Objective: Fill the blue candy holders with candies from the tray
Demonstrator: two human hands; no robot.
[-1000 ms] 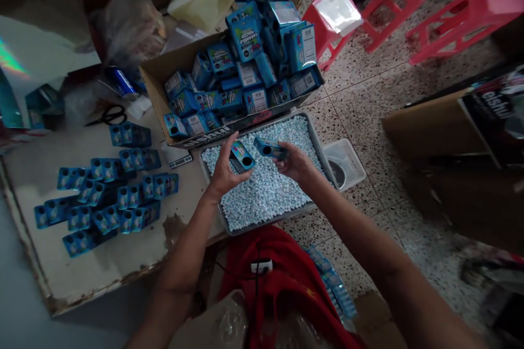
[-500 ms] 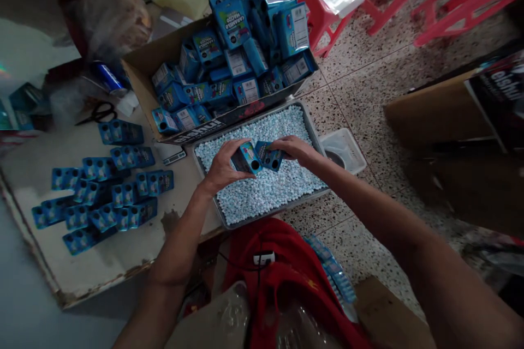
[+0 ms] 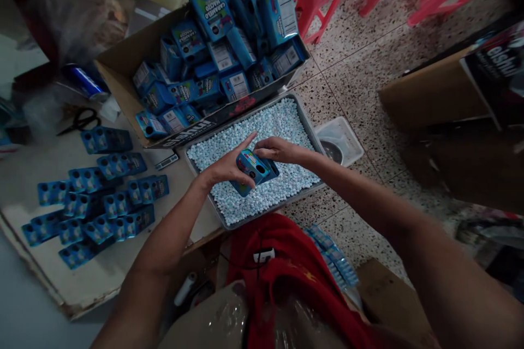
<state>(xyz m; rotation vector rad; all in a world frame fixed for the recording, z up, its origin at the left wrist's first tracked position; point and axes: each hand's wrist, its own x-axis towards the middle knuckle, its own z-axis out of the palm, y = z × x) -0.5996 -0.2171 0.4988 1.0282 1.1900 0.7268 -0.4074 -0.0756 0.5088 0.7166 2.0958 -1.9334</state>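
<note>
Two pkgs (image 3: 250,164) in L fingers (image 3: 244,177) + R fingers (image 3: 265,151), over tray (image 3: 308,121) w/ pellets (image 3: 286,180), by pkg-filled carton (image 3: 245,104)

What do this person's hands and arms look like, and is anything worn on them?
The left hand and right hand are ordinary human hands with slim fingers, ungloved. No watch shows at either wrist, and no sleeve covers the forearms. Nearer the body is a red garment with a small white piece on it.
</note>
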